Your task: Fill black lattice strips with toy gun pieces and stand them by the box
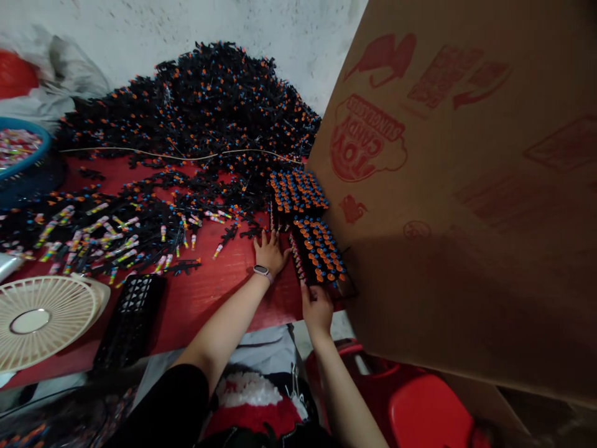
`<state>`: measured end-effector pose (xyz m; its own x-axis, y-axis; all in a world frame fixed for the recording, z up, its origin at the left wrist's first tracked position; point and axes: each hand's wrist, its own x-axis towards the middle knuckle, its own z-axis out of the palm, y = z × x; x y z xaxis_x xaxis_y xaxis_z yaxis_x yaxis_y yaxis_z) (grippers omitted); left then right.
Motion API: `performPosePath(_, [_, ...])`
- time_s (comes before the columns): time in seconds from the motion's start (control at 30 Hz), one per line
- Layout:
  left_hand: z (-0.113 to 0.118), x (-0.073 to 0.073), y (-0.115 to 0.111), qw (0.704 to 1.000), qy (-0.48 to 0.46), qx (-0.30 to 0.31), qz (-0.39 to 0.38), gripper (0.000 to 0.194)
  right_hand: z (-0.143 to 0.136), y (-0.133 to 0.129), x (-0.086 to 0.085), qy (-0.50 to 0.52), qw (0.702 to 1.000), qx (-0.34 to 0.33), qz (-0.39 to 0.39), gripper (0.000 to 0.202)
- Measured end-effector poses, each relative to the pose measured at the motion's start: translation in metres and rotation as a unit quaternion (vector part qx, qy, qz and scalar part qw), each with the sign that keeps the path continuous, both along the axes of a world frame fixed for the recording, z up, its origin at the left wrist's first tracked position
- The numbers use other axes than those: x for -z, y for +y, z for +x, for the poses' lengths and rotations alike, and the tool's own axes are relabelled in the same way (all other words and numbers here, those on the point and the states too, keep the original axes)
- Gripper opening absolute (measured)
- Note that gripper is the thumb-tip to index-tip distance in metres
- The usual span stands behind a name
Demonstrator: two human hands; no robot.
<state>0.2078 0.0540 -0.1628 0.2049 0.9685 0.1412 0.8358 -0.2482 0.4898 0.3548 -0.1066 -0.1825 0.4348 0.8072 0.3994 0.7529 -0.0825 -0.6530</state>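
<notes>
On the red table (196,298), two black racks with rows of orange and blue tips stand one behind the other against a cardboard box. My left hand (270,252), wearing a wristband, has its fingers spread beside the left edge of the near rack (321,252), close to the far rack (298,191). At the near rack's front edge is my right hand (318,305), its fingers curled; whether they grip the rack is hidden. Small candy tubes on black toy guns (116,246) lie scattered left of my hands.
A large heap of black toy guns (209,106) rises against the wall. The tall cardboard box (443,186) walls off the right side. At left are a blue basket (28,174), a cream fan (41,320) and a black rack (130,320). A red chair (429,410) stands below.
</notes>
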Motion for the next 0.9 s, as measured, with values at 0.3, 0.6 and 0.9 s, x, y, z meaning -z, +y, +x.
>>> performPosePath(0.3, [-0.001, -0.005, -0.001, 0.990, 0.033, 0.135, 0.028, 0.063, -0.006, 0.018, 0.003, -0.047, 0.996, 0.058, 0.058, 0.066])
performPosePath(0.6, [-0.003, -0.001, 0.000, 0.980, 0.040, 0.188, 0.046, 0.065, -0.011, 0.000, 0.007, -0.042, 0.996, 0.049, 0.059, 0.061])
performPosePath(0.9, [-0.001, 0.003, 0.002, 0.981, 0.034, 0.183, 0.047, 0.073, -0.008, 0.014, 0.002, 0.011, 1.000, 0.010, 0.021, 0.070])
